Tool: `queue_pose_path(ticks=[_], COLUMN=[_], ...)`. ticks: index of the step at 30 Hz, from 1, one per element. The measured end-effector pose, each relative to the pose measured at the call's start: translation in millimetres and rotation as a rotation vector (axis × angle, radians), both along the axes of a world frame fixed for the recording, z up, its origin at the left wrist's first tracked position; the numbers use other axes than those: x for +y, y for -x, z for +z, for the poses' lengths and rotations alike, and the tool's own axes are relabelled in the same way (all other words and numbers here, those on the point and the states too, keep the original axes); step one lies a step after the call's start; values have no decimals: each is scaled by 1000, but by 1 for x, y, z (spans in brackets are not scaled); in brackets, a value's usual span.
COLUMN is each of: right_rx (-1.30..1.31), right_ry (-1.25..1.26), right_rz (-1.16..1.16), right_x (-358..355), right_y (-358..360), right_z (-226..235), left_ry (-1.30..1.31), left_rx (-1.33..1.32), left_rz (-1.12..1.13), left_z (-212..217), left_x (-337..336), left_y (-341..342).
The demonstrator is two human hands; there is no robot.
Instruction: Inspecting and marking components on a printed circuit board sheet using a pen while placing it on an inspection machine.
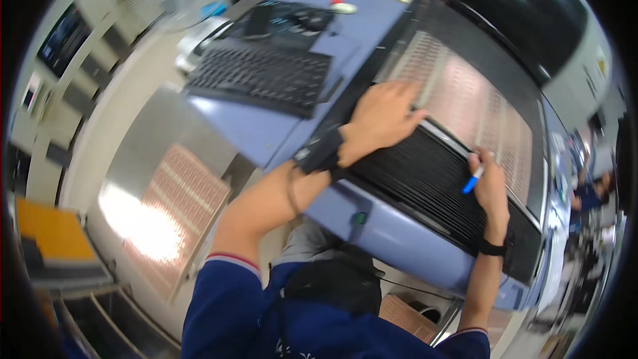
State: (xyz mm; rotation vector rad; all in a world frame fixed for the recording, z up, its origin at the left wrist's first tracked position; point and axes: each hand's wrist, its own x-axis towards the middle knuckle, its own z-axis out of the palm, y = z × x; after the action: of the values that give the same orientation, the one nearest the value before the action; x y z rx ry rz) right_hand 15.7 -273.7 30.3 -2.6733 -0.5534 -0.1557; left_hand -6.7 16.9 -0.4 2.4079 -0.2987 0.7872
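Note:
A copper-coloured circuit board panel (465,103) with rows of small patterns lies on the black bed of a machine. My left hand (385,116) rests at the panel's near left corner, fingers stretched out. A dark band is around that wrist. At the panel's near edge, my right hand (488,176) is closed around a blue and white marker (473,181), its blue end pointing down toward me. A thin metal strip (445,136) runs along the near edge between my hands. Black ribbed slats (419,176) show on the bed nearer to me.
To the left, a black keyboard (259,76) sits on the blue machine top. A similar copper panel (183,206) lies on a shiny metal surface lower left. A dark machine hood (512,6) overhangs the far side. Another person (595,193) is at the far right.

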Motion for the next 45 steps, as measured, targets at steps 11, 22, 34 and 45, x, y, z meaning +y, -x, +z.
queue_pose_path(ticks=[11,22,34,45], right_rx=[65,-9,-43,-97], right_ry=[88,46,-35,-32], right_rz=[14,70,64,64], right_x=[-15,-14,-24,-18], right_y=[19,17,16,12], right_z=[12,4,0,-6], left_ry=[-231,-195,-17,-291], left_rx=[217,399,152,206], left_rz=[-39,77,586,528], left_z=[11,36,44,59], left_x=[1,10,115,132], left_y=[10,6,125,133])
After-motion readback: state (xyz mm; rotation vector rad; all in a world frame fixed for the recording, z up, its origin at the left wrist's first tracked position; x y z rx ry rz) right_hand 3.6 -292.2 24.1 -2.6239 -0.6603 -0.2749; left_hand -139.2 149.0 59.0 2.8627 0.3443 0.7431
